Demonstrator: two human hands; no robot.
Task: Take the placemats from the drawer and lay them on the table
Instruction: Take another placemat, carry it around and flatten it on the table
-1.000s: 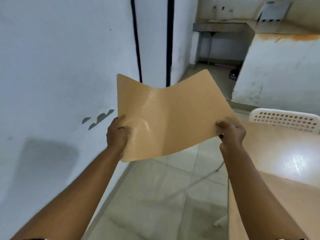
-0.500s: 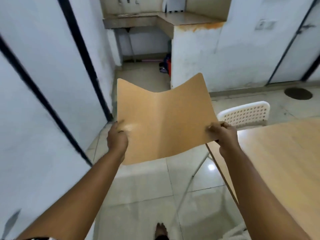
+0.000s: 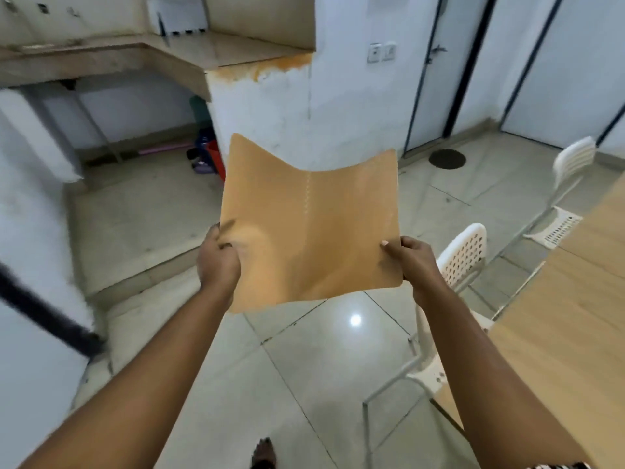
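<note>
Since half a second earlier the view had swung further right: the dark-framed wall panels that filled the left side were reduced to a blurred strip at the left edge, the stained counter (image 3: 236, 57) sat higher and more central, and a second white chair (image 3: 564, 194) had come into view on the right. More of the wooden surface (image 3: 554, 340) showed along the right edge. The grip on the placemat (image 3: 311, 225) had not changed — same two side edges, same sag through the middle.

Placemat: tan, thin, flexible sheet with rounded corners. It was held in the air in front of the body, above the tiled floor (image 3: 216, 384), left of the surface and not touching it. Both far corners stood up while the centre dipped, giving a shallow trough running away from the camera. A faint dotted texture was visible along the centre line and near the far right corner; elsewhere the face looked plain. Whether it was one mat or several stacked could not be told.

Left hand (image 3: 218, 262) was closed around the left edge, fingers curled. Right hand (image 3: 414, 257) pinched the right edge near the near corner — thumb on top, fingers beneath. The nearer white chair (image 3: 465, 257) stood just behind the right hand, tucked at the surface.
</note>
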